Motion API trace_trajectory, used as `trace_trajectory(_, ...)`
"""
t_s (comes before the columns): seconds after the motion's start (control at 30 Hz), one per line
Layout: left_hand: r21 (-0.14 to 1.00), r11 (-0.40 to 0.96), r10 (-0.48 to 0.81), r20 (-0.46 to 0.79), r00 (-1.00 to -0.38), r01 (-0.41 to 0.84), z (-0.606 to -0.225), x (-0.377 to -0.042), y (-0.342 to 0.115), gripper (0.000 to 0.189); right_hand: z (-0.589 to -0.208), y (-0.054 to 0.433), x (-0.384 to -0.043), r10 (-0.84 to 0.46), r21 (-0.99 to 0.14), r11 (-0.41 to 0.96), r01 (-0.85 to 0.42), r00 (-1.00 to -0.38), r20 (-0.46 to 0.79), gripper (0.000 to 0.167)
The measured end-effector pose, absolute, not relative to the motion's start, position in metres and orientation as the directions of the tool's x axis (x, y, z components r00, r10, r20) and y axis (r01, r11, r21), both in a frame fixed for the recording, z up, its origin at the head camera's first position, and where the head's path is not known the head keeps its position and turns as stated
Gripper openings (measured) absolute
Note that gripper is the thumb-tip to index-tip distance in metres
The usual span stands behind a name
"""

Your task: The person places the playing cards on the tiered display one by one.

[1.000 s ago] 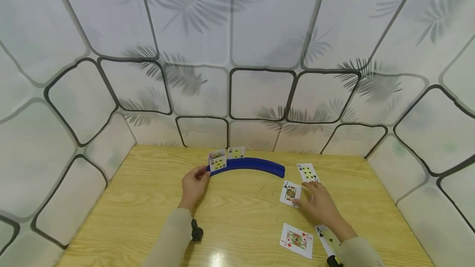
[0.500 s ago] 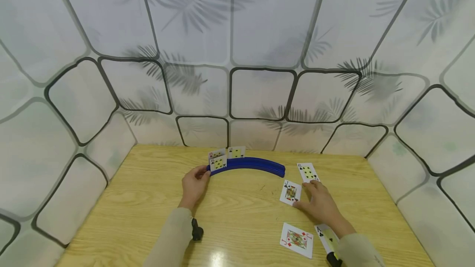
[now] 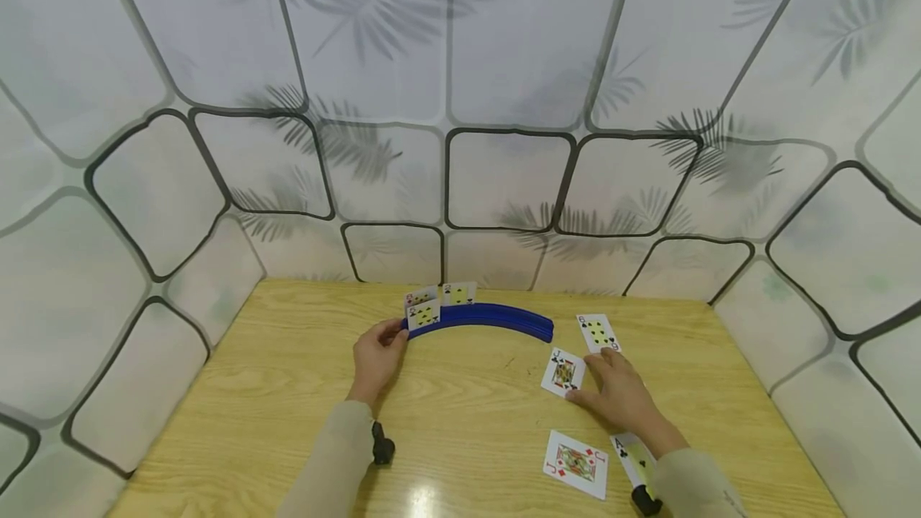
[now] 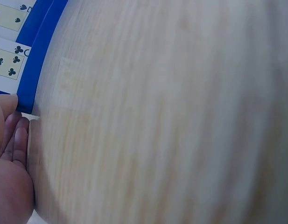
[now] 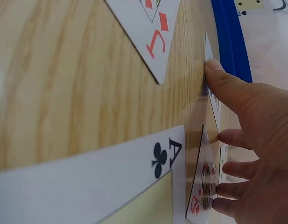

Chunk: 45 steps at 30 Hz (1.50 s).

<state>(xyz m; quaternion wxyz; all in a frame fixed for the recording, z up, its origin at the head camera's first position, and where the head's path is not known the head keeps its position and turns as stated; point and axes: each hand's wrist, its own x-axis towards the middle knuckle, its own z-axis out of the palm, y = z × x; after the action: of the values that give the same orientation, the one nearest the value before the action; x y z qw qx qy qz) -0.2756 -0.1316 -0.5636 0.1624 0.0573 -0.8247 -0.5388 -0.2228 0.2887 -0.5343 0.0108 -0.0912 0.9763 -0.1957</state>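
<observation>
My left hand [image 3: 377, 358] grips the left end of a curved blue card holder [image 3: 496, 316], thumb in front. Playing cards stand upright at the holder's left: a six of clubs [image 3: 424, 315] in front, another card [image 3: 420, 295] partly hidden behind it, and a black-suited card [image 3: 459, 294] beside them. My right hand [image 3: 622, 394] hovers low at the right with fingers spread. Its thumb touches the lower right corner of a black jack [image 3: 563, 372] lying face up; the index fingertip is by that card's right edge. Beneath the fingers lies a red face card [image 5: 203, 186], mostly hidden in the head view.
A six of spades [image 3: 597, 332] lies beyond my right hand. Nearer are a jack of diamonds [image 3: 576, 464] and an ace of clubs [image 3: 633, 462], partly under the right sleeve. Patterned fabric walls [image 3: 504, 182] enclose the wooden table [image 3: 460, 398] at the back and sides.
My right thumb and fingers have shifted very slightly at the black jack's right edge. The left hand, the holder and the cards stay where they were.
</observation>
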Motion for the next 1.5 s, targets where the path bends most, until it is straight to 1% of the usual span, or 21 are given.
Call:
trace_trajectory(0.57,0.906,0.417,-0.261,0.202,-0.944,0.078,-0.5624,-0.2743,-0.1318,0.026,-0.5288,0.2859,-0.2262,-0.172,-0.422,0.895,-0.143,-0.985,-0.032,0.083)
trace_trajectory(1.13,0.904,0.421,-0.270,0.199,-0.942,0.070,-0.5637,-0.2749,-0.1317,0.025,-0.5260,0.2877,-0.2265,-0.192,-0.455,0.877,-0.156,-0.981,-0.033,0.083)
trace_trajectory(1.37,0.903,0.424,-0.260,0.196,-0.945,0.071,-0.5630,-0.2747,-0.1320,0.026,-0.5259,0.2866,-0.2270,-0.176,-0.479,0.868,-0.130,-0.983,-0.053,0.083)
trace_trajectory(1.5,0.905,0.420,-0.259,0.190,-0.947,0.067,-0.5629,-0.2746,-0.1319,0.026,-0.5279,0.2851,-0.2272,-0.173,-0.502,0.855,-0.128,-0.984,-0.044,0.084)
